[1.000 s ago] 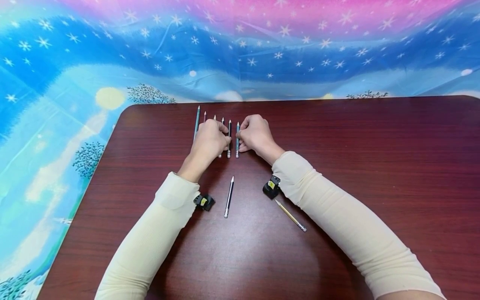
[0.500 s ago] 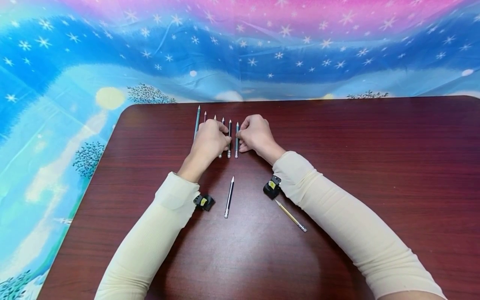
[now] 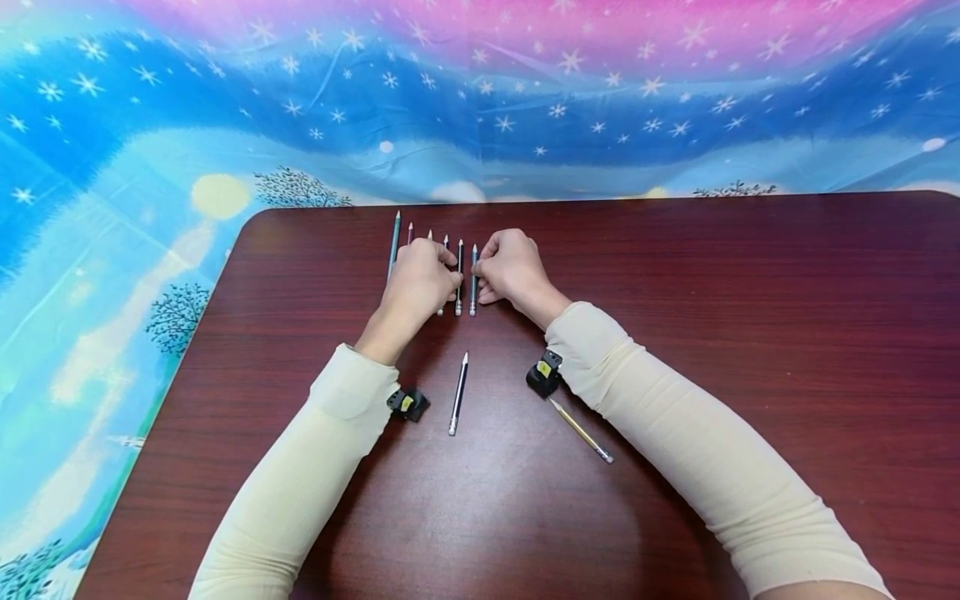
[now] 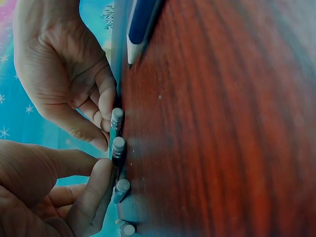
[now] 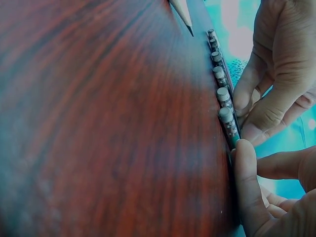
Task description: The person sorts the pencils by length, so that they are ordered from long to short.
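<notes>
Toward the far edge of the table, several pencils lie side by side with tips pointing away. My left hand (image 3: 420, 279) reaches over the left part of this row and covers some of them. Its thumb and forefinger pinch a dark pencil (image 3: 459, 287). Just to the right, my right hand (image 3: 513, 267) has its thumb and fingers curled at a teal pencil (image 3: 474, 292), pinching it. A narrow gap separates these two pencils. In the right wrist view, the teal pencil's white eraser (image 5: 226, 115) is nearest, with the other erasers lined up behind it.
A dark pencil with a white stripe (image 3: 459, 393) lies between the forearms. A gold pencil (image 3: 581, 431) lies slantwise beside the right sleeve (image 3: 660, 408). The longer teal pencil (image 3: 394, 242) marks the row's left end. A snowflake-patterned cloth (image 3: 480, 100) hangs behind the dark red table (image 3: 750, 292).
The teal pencil at my right hand has shifted very slightly left, toward the dark pencil. Both hands otherwise stay in place, and the two loose pencils lie as before.
</notes>
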`<state>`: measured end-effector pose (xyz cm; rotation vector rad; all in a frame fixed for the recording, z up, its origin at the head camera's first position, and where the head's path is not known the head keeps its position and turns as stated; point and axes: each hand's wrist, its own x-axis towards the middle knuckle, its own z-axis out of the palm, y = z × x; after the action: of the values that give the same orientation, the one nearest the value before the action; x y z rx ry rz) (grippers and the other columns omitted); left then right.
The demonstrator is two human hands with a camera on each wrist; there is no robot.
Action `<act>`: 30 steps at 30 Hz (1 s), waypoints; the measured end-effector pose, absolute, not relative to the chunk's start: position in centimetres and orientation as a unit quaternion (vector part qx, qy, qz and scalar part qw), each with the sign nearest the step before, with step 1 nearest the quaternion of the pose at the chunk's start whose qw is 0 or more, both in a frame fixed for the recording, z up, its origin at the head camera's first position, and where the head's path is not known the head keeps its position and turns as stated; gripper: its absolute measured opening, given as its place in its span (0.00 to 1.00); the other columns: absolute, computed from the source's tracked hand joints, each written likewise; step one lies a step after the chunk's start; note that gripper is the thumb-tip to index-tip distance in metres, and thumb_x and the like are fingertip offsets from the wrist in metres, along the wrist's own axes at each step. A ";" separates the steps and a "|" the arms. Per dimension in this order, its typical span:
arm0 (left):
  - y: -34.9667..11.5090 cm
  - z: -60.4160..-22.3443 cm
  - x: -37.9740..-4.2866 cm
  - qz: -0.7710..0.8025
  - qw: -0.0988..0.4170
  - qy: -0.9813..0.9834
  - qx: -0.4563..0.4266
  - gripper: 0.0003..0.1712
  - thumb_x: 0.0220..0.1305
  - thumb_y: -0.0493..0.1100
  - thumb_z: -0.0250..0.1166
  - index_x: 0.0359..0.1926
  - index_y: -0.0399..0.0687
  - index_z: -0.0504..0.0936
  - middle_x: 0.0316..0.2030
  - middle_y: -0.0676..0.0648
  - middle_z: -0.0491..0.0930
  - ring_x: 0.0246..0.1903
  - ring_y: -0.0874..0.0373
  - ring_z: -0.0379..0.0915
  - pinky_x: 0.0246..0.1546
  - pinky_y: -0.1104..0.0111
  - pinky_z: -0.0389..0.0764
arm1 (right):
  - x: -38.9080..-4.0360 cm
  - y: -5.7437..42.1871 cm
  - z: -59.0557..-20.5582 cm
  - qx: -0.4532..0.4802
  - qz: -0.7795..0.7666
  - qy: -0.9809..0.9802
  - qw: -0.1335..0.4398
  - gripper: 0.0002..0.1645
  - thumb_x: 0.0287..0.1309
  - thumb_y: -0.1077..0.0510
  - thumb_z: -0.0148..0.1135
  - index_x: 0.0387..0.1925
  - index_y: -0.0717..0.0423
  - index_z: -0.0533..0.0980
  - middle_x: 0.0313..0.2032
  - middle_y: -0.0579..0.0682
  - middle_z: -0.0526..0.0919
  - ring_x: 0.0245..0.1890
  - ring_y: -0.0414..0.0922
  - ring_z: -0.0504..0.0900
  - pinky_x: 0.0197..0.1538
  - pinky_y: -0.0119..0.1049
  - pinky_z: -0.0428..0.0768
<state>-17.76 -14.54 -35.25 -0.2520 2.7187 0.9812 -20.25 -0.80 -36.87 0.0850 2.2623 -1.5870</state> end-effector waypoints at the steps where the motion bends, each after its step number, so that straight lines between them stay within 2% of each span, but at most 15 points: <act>1: -14.6 -35.2 -17.8 0.335 0.119 0.931 -0.085 0.13 0.74 0.40 0.66 0.55 0.41 0.85 0.41 0.44 0.90 0.30 0.60 0.88 0.27 0.70 0.84 | -20.2 -0.8 -36.8 0.030 -0.566 0.802 0.189 0.04 0.70 0.69 0.61 0.37 0.65 0.75 0.24 0.57 0.81 0.12 0.40 0.81 0.26 0.36 0.89; 6: -15.0 -34.9 -17.6 0.334 0.116 0.932 -0.083 0.13 0.74 0.42 0.65 0.54 0.42 0.86 0.44 0.45 0.89 0.33 0.59 0.88 0.35 0.69 0.86 | -20.1 -0.4 -36.6 0.034 -0.589 0.782 0.203 0.04 0.70 0.69 0.62 0.37 0.64 0.74 0.27 0.59 0.81 0.13 0.41 0.81 0.26 0.36 0.89; 15: -16.3 -34.0 -15.7 0.369 0.109 0.920 -0.074 0.09 0.74 0.43 0.65 0.45 0.45 0.88 0.35 0.45 0.90 0.25 0.63 0.87 0.40 0.66 0.87 | -18.8 1.1 -35.4 0.030 -0.574 0.787 0.224 0.05 0.67 0.68 0.64 0.37 0.63 0.75 0.27 0.57 0.81 0.14 0.40 0.78 0.26 0.36 0.88; 21: -17.2 -33.6 -13.3 0.414 0.109 0.902 -0.055 0.06 0.73 0.42 0.66 0.41 0.44 0.86 0.34 0.42 0.90 0.24 0.61 0.87 0.36 0.64 0.90 | -16.9 3.0 -34.1 -0.006 -0.549 0.805 0.226 0.06 0.66 0.66 0.66 0.37 0.63 0.75 0.26 0.54 0.82 0.15 0.40 0.78 0.27 0.39 0.89; 26: -17.7 -33.9 -11.3 0.455 0.131 0.880 -0.038 0.06 0.72 0.41 0.67 0.42 0.43 0.85 0.34 0.41 0.88 0.26 0.58 0.87 0.34 0.64 0.91 | -14.9 5.1 -33.4 -0.036 -0.515 0.823 0.236 0.09 0.66 0.63 0.68 0.39 0.63 0.76 0.24 0.50 0.82 0.18 0.42 0.80 0.28 0.40 0.89; 30: -18.0 -34.5 -9.6 0.487 0.153 0.859 -0.039 0.08 0.71 0.40 0.67 0.45 0.39 0.83 0.35 0.40 0.88 0.29 0.55 0.87 0.35 0.63 0.91 | -13.2 6.6 -33.3 -0.052 -0.500 0.829 0.244 0.10 0.65 0.63 0.69 0.40 0.64 0.76 0.25 0.50 0.83 0.21 0.43 0.81 0.29 0.40 0.89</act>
<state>-9.57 -18.03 -34.50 -0.1116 2.4635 1.3981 -13.16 6.64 -33.26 -0.1424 2.2646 -1.3670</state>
